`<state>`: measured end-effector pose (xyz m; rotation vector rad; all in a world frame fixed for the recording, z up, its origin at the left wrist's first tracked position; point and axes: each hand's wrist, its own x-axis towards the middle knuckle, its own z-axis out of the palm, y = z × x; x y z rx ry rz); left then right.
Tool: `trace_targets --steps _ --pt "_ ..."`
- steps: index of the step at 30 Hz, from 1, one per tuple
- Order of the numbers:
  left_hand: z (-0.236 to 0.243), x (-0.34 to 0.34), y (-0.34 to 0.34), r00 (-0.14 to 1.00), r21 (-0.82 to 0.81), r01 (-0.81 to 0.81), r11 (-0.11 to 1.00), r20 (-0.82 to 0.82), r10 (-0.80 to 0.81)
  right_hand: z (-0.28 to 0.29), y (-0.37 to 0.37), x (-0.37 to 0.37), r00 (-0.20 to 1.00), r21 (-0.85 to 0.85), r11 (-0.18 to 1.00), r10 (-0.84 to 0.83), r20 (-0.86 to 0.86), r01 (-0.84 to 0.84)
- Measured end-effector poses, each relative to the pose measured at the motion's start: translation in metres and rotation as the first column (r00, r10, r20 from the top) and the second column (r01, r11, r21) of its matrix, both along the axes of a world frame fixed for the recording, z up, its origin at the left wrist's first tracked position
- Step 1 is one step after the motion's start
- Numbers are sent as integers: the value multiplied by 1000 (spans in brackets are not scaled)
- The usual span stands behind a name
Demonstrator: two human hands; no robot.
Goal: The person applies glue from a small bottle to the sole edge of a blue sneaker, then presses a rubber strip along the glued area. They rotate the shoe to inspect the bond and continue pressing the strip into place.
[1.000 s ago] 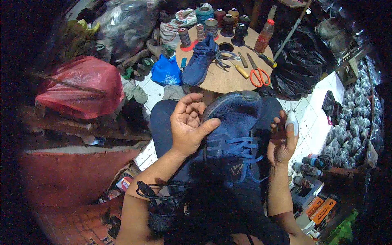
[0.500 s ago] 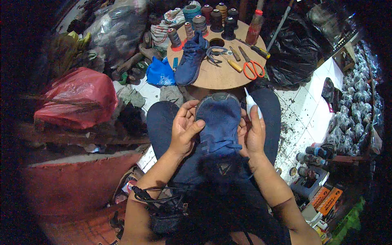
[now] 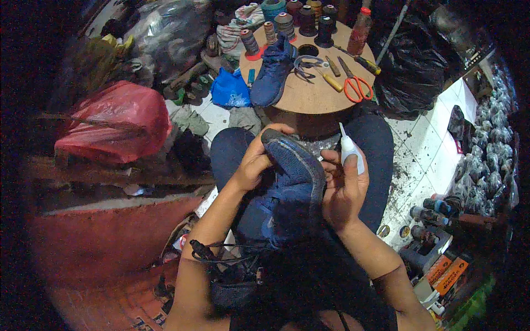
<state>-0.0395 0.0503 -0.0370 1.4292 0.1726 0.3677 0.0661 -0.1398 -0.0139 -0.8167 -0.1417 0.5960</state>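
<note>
A dark blue sneaker rests over my lap with its toe away from me, tilted so that the sole edge on its right side shows. My left hand grips it around the toe, the thumb partly hidden by the shoe. In my right hand is a white squeeze bottle with a thin nozzle pointing up. Its thumb presses on the bottle, while the fingers are beside the sole edge; whether they touch it I cannot tell. The matching sneaker stands on a round wooden table.
On the table are thread spools, orange-handled scissors, pincers, a yellow-handled tool and a red-capped bottle. A red plastic bag lies at left. Bottles and orange boxes stand at lower right.
The sneaker has been tipped, its toe swinging left and its right sole edge turning up into sight. My right fingers have shifted along that edge, still with the squeeze bottle.
</note>
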Motion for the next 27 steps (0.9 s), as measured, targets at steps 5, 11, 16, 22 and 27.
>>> trace_targets --steps 5,11,16,22,27 --pt "-14 8 -6 997 -143 -11 990 71 22 10 -1 -5 999 -31 999 21 39 -20" --pt "-15 11 -7 998 -197 -17 980 61 29 26 -2 6 988 -209 974 109 110 -84" --pt "-20 13 -7 987 -167 20 986 158 7 38 -1 25 953 -213 954 251 171 -213" --pt "-9 13 -7 999 -134 -9 991 32 14 50 8 31 927 -231 947 281 249 -225" --pt "3 14 -13 993 -79 21 997 120 -11 63 11 29 899 -302 940 263 350 -158"
